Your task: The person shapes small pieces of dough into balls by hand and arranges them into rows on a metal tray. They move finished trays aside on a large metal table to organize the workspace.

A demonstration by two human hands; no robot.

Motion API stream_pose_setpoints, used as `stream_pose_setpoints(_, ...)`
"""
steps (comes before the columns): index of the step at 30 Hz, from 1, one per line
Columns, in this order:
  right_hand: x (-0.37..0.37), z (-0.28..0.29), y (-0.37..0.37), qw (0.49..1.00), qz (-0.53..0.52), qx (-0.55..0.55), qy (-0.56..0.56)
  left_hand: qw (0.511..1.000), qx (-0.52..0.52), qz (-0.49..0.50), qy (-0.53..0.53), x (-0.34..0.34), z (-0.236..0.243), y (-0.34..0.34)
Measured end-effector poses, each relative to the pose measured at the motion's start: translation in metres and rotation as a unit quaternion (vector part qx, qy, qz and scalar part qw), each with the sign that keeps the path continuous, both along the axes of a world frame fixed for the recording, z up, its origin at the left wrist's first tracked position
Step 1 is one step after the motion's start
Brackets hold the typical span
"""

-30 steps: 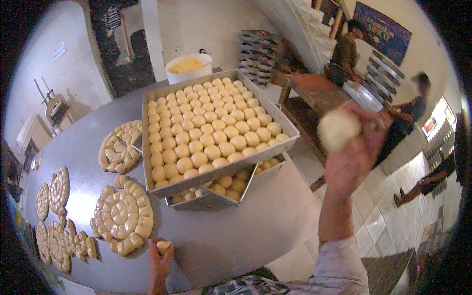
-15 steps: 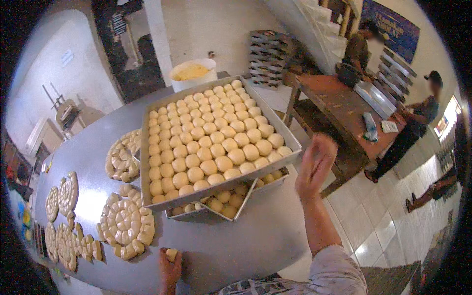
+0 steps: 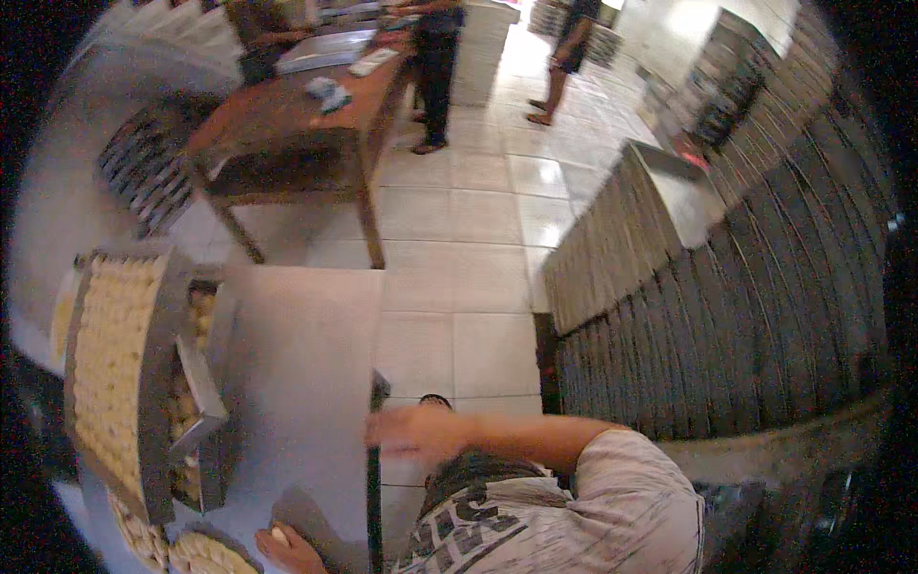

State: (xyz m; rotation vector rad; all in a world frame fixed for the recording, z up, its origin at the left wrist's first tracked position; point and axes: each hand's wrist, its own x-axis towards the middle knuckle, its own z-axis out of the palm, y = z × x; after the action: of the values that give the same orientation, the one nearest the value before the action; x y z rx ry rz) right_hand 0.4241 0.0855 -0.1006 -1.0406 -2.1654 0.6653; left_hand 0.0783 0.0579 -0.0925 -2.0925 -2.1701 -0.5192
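My left hand rests low over the grey table, its fingers closed round a small pale piece of dough. Just beyond the table's right edge hangs my right hand, smeared by motion, so its fingers cannot be read. Left of both hands stands a large metal tray filled with rows of dough balls. Smaller tins under it also hold dough balls. Nearest my left hand lies a flat round of shaped dough, partly cut off by the view's rim.
A wooden table with metal trays stands ahead, with people around it. Another person stands farther back. Stacked dark trays line the right side, with a bare metal tray on top. Tiled floor runs between.
My view has swung right, bringing the stacked trays into sight and shifting the dough tray left. My right hand has come down beside the table's edge. The left still holds the dough piece.
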Motion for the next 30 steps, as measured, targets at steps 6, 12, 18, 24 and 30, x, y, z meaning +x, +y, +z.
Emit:
stream_pose_setpoints(6, 0.286, 0.043, -0.02, 0.781, -0.596, 0.179, -0.054, 0.991, 0.11, -0.026, 0.064, -0.02, -0.038, 0.009)
stream_pose_setpoints(12, 0.514, 0.097, -0.103, 0.479, -0.791, -0.099, -0.366, 0.969, 0.075, -0.063, -0.228, 0.093, -0.022, 0.061)
stream_pose_setpoints(18, 0.607, 0.057, -0.167, 0.389, -0.722, -0.425, -0.383, 0.968, -0.135, -0.136, -0.163, 0.273, 0.064, 0.095)
stream_pose_setpoints(24, 0.61, 0.156, -0.16, 0.409, -0.681, -0.455, -0.402, 0.96, -0.138, -0.165, -0.178, 0.36, 0.057, 0.129)
stream_pose_setpoints(30, 0.621, 0.262, -0.125, 0.4, -0.781, -0.149, -0.456, 0.816, -0.224, -0.242, -0.475, 0.405, 0.042, 0.168)
